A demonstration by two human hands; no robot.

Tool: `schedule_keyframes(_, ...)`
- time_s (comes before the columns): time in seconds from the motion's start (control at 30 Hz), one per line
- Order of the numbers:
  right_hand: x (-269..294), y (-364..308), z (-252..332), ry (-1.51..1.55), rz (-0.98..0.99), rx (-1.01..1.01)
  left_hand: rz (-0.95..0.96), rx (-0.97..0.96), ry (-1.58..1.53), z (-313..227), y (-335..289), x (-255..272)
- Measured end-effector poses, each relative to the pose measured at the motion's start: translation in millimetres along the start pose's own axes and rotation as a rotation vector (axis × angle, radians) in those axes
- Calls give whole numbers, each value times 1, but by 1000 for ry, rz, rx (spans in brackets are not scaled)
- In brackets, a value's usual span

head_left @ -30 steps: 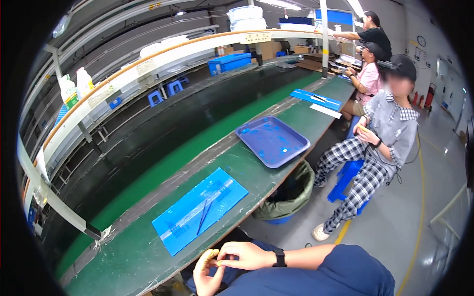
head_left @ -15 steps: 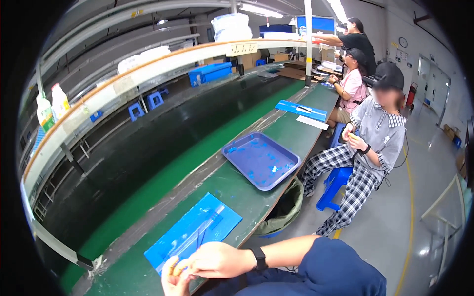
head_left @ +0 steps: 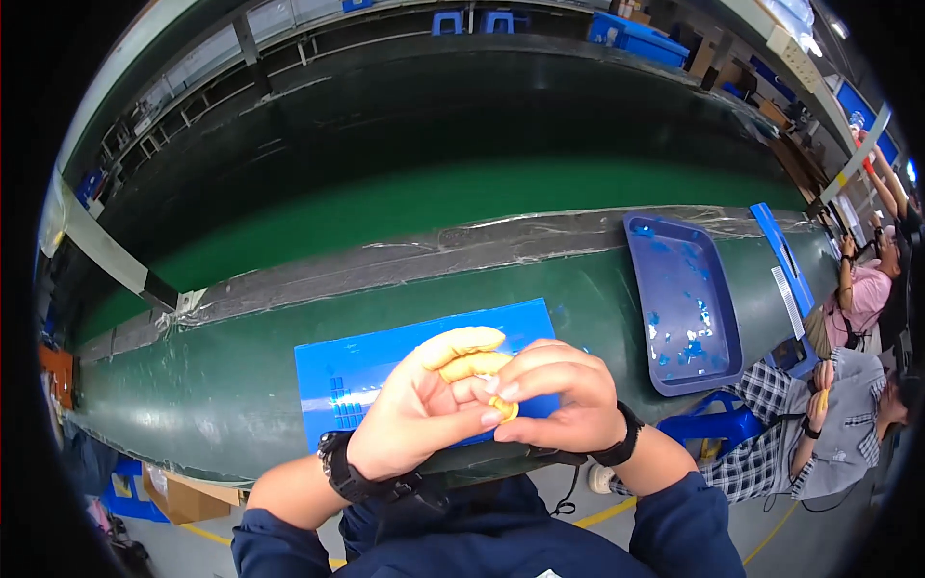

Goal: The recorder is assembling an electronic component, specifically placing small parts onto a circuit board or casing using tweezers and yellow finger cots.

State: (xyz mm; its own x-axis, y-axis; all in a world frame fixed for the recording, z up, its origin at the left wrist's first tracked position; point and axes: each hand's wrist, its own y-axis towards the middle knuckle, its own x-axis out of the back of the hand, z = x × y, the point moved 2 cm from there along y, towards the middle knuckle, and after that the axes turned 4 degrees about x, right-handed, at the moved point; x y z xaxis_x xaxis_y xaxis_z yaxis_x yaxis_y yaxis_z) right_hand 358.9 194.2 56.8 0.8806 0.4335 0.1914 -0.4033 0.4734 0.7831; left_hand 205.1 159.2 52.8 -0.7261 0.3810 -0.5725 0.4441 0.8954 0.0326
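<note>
Both hands meet over a blue plastic sheet [head_left: 332, 361] on the green bench. Yellow finger cots cover two outstretched fingers of my left hand [head_left: 409, 409]. A small ring-shaped yellow finger cot [head_left: 505, 408] sits between the hands, pinched at my left thumb tip and by the fingers of my right hand [head_left: 564, 395]. The right fingers are bent and bare. Which finger the ring touches inside the pinch is partly hidden. Small blue pieces [head_left: 345, 405] lie on the sheet, left of my left hand.
A dark blue tray [head_left: 636, 289] with blue scraps stands on the bench to the right. Past it lie another blue sheet [head_left: 780, 246] and a white strip [head_left: 787, 301]. A seated person in grey [head_left: 848, 424] is at the right. A dark strip [head_left: 385, 252] runs along the bench's far edge.
The view has swung from the right down to the bench in front of me. My hands now appear at the centre, still together, with the yellow ring visible between them.
</note>
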Motion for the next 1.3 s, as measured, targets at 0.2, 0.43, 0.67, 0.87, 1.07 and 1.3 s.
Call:
schedule_keyframes(0.2,1,-17,-27,131,-31,-191,-167,121,-112,10,19,5)
schedule_keyframes(0.43,0,-28,-45,442,-188,-279,-123,228,-231,10,31,10)
schedule_keyframes(0.67,-2,-19,-40,403,-129,-377,-51,151,-322,9,26,17)
schedule_keyframes(0.87,10,-1,-43,163,50,-267,-275,-87,115,2,20,20)
schedule_keyframes(1.07,17,-11,-58,30,61,-286,-257,-173,429,11,31,27)
schedule_keyframes(1.3,21,-10,-62,-140,126,-445,-86,-52,778,7,24,19)
